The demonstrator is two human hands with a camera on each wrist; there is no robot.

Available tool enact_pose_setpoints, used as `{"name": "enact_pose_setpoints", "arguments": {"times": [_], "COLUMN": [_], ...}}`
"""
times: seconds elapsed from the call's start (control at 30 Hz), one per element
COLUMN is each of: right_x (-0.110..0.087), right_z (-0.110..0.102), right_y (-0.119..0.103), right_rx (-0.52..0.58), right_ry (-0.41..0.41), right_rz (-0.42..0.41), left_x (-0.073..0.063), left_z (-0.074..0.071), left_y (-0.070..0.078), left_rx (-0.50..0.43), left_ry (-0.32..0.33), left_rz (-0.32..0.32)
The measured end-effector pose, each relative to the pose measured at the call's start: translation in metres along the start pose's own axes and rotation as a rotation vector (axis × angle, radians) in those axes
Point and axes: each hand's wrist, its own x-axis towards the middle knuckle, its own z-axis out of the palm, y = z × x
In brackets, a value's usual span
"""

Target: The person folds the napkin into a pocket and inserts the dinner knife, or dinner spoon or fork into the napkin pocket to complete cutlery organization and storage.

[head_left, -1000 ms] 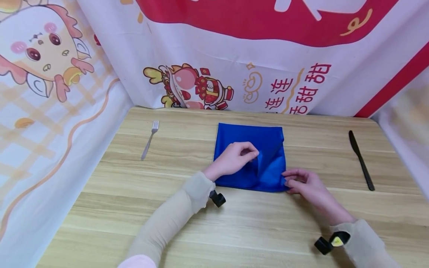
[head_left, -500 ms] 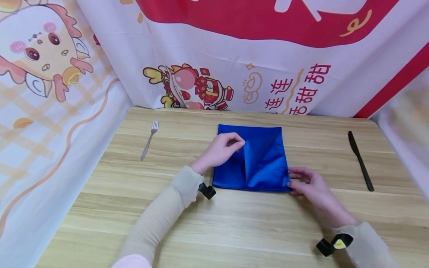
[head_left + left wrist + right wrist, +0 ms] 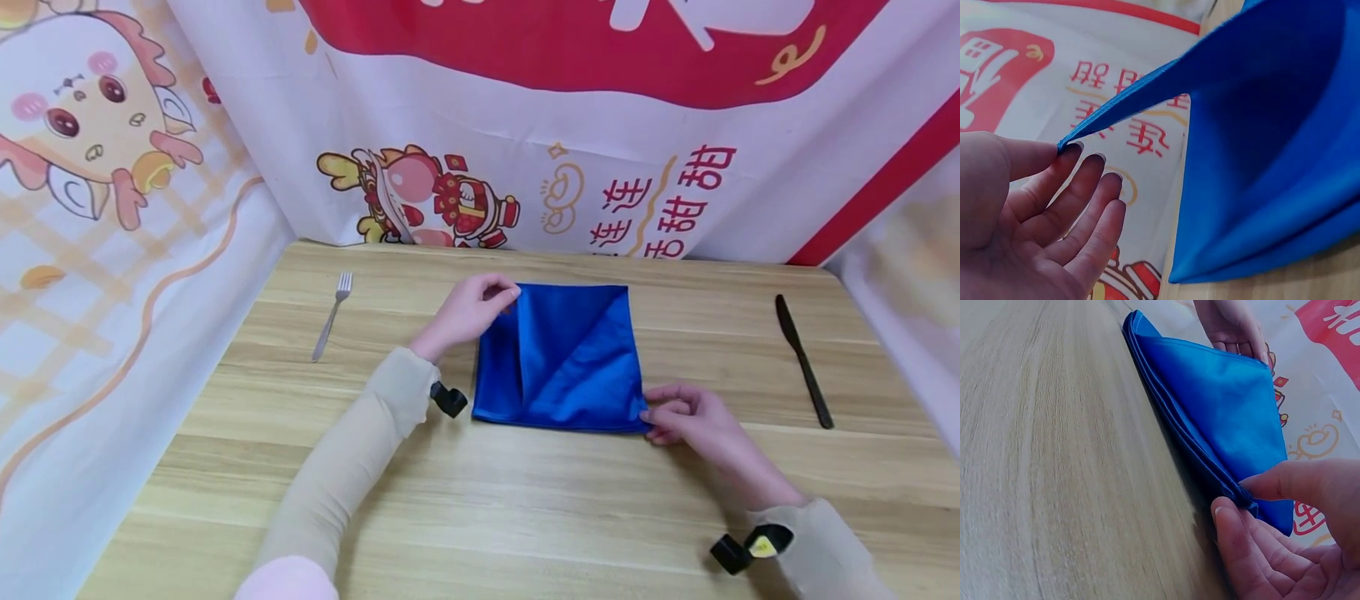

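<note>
Cloth [image 3: 566, 358] lies near the centre of the head view, longer side running left to right, its raised corner pointing upper left. The left hand [image 3: 465, 310] pinches that corner between thumb and forefinger; the right hand [image 3: 693, 423] pinches the lower-right corner. Fork [image 3: 332, 318], left, points up; knife [image 3: 804, 362] slants at right.

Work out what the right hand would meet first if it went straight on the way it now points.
The blue cloth napkin: the right hand pinches its near right corner, and the rest lies straight ahead. Farther along, roughly in line, is the left hand, though heights are unclear.
</note>
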Motion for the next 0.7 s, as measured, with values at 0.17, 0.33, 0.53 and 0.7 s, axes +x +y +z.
{"name": "enact_pose_setpoints", "arguments": {"times": [0.17,0.33,0.53,0.7], "right_x": [-0.001,-0.002,-0.002,-0.002], "right_z": [-0.001,-0.002,-0.004,-0.005], "right_y": [-0.001,0.000,0.000,0.001], "right_rx": [-0.022,-0.036,-0.041,-0.044], "right_ry": [-0.005,-0.007,-0.010,-0.013], "right_rz": [0.016,0.016,0.015,0.025], "left_x": [0.011,0.025,0.040,0.047], "left_z": [-0.008,-0.016,-0.023,-0.026], "left_y": [-0.006,-0.011,-0.017,-0.025], "left_rx": [-0.003,-0.012,-0.005,-0.003], "left_ry": [0.011,0.021,0.025,0.024], "left_rz": [-0.035,-0.053,-0.100,-0.132]}}
